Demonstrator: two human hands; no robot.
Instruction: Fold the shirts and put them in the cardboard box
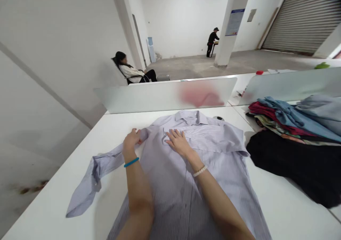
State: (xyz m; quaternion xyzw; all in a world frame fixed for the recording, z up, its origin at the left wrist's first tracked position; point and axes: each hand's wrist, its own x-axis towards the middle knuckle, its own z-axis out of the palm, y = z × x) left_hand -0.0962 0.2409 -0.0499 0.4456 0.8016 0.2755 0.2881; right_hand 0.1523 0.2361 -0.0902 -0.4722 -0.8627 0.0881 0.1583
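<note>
A light purple striped button-up shirt (170, 183) lies front up on the white table, its collar toward the far side. Its right-side sleeve (210, 135) is folded across the chest, cuff near the middle. My right hand (179, 143) rests flat on that cuff end with fingers spread. The other sleeve (112, 160) stretches out over the table to the left, bent partway along. At its upper part, near the shoulder, my left hand (132, 140) has its fingers curled on the fabric; the fingertips are partly hidden.
To the right, a black garment (295, 165) lies beside a pile of folded clothes (287, 117). A frosted divider (149, 96) borders the far edge of the white table (109, 211). Beyond it, one person (134, 71) sits and another (212, 41) stands. A small round dark-and-white object (219, 118) lies behind the shirt.
</note>
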